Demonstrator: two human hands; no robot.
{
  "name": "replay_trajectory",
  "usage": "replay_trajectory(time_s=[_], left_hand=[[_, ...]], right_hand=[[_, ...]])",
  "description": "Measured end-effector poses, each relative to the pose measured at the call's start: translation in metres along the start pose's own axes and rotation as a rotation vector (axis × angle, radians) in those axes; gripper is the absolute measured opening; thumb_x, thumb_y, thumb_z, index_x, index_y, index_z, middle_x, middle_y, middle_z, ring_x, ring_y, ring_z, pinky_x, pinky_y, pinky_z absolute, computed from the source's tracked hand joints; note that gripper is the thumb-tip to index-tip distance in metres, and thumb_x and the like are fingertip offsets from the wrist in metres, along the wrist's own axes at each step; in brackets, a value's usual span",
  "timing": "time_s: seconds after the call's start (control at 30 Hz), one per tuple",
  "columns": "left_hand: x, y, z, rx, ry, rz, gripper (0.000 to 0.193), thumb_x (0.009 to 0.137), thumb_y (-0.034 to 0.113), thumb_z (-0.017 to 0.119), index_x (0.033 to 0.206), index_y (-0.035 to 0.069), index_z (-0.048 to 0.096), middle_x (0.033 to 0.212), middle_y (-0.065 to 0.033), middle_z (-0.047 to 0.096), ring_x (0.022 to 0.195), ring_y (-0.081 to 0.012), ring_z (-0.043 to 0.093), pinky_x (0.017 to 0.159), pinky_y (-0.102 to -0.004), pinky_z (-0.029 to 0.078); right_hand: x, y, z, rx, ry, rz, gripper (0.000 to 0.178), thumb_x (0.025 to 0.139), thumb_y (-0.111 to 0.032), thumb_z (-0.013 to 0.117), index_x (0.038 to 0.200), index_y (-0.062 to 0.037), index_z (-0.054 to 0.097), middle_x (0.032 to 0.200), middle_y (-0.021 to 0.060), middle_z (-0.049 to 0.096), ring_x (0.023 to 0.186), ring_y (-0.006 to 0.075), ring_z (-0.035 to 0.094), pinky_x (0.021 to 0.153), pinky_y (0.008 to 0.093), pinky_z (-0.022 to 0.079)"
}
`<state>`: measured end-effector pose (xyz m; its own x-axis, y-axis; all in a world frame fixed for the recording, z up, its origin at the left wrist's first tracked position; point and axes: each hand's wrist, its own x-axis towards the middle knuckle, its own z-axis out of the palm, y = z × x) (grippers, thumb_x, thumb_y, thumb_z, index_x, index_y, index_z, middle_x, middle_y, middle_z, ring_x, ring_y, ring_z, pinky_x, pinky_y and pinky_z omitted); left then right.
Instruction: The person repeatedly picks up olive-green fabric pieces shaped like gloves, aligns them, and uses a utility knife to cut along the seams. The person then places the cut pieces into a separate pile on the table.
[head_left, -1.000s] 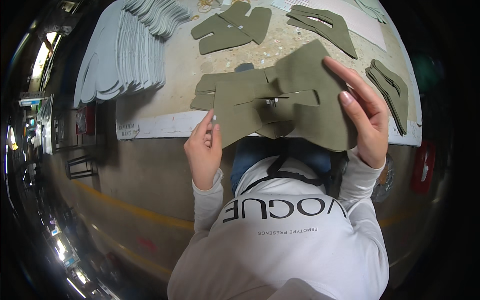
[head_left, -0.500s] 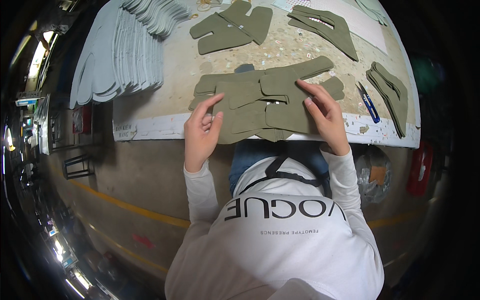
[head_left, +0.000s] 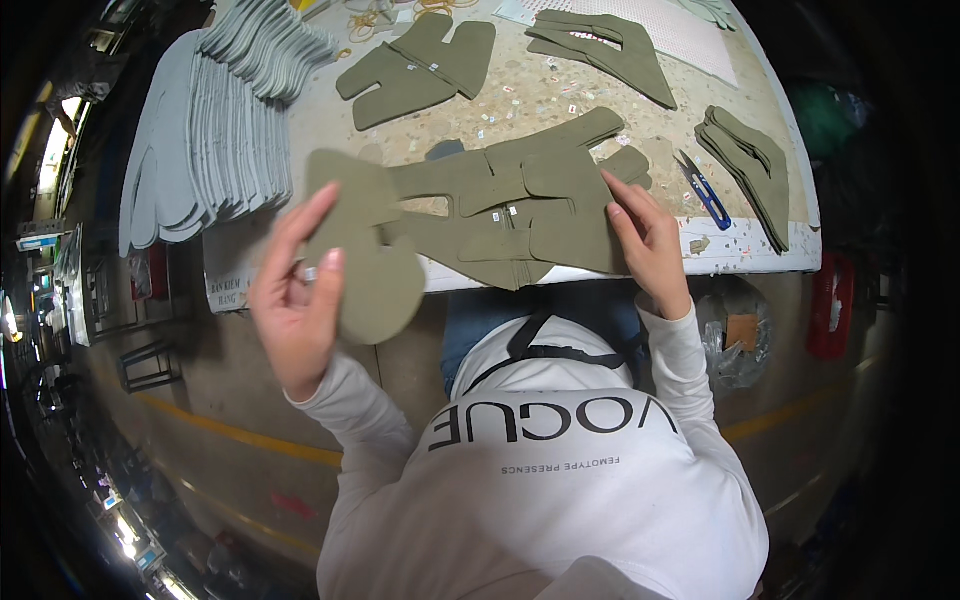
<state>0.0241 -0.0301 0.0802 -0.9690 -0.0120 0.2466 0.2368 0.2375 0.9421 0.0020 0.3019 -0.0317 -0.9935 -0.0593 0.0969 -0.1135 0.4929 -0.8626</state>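
My left hand (head_left: 298, 305) pinches an olive-green cut fabric piece (head_left: 378, 295) with a rounded lower end. The piece is raised past the front edge of the table and slightly blurred. To its right lies a loose pile of olive fabric pieces (head_left: 575, 180), overlapping, with notches and small white labels between them. My right hand (head_left: 650, 240) touches the right side of this pile, its thumb and forefinger stretched out and apart. Blue-handled thread snips (head_left: 710, 195) lie to the right of that hand.
Light grey fabric pieces (head_left: 235, 150) stand in a tall stack at the left of the table (head_left: 740, 262). More olive pieces lie at the back (head_left: 425, 70), back right (head_left: 605, 50) and right (head_left: 745, 165). Rubber bands (head_left: 370, 22) sit at the far edge.
My left hand has lifted an olive piece off the pile and moved left and toward me with it. My right hand stays at the pile's right side. The whole view has shifted slightly.
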Motion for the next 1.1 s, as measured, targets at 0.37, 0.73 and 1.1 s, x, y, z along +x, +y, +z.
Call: replay_trajectory(time_s=[0.37, 0.73, 1.1], left_hand=[[0.025, -0.021, 0.069, -0.116, -0.319, 0.04, 0.056, 0.078, -0.004, 0.064, 0.133, 0.005, 0.058, 0.121, -0.0042, 0.058, 0.073, -0.0016, 0.038, 0.06, -0.0145, 0.032], [-0.004, -0.097, 0.052, -0.04, -0.201, -0.161, 0.056, 0.08, -0.007, 0.065, 0.134, 0.005, 0.057, 0.129, -0.0019, 0.054, 0.07, -0.002, 0.031, 0.06, -0.0152, 0.029], [-0.012, -0.068, 0.044, 0.128, -0.144, -0.228, 0.05, 0.083, -0.006, 0.061, 0.132, 0.005, 0.059, 0.127, -0.0048, 0.058, 0.066, -0.0012, 0.04, 0.053, -0.0153, 0.034]], right_hand=[[-0.005, 0.004, 0.006, 0.093, 0.103, -0.049, 0.035, 0.09, -0.005, 0.06, 0.125, -0.0051, 0.062, 0.074, 0.0081, 0.05, 0.06, 0.0146, 0.046, 0.057, 0.0267, 0.039], [0.001, -0.016, 0.006, 0.169, 0.026, -0.126, 0.039, 0.091, 0.001, 0.052, 0.129, -0.0005, 0.06, 0.118, 0.0122, 0.062, 0.107, 0.0163, 0.057, 0.095, 0.0259, 0.042], [0.012, -0.065, -0.077, 0.144, 0.172, -0.128, 0.035, 0.091, 0.002, 0.05, 0.123, 0.0005, 0.064, 0.119, 0.0098, 0.062, 0.105, 0.0153, 0.059, 0.094, 0.025, 0.043]])
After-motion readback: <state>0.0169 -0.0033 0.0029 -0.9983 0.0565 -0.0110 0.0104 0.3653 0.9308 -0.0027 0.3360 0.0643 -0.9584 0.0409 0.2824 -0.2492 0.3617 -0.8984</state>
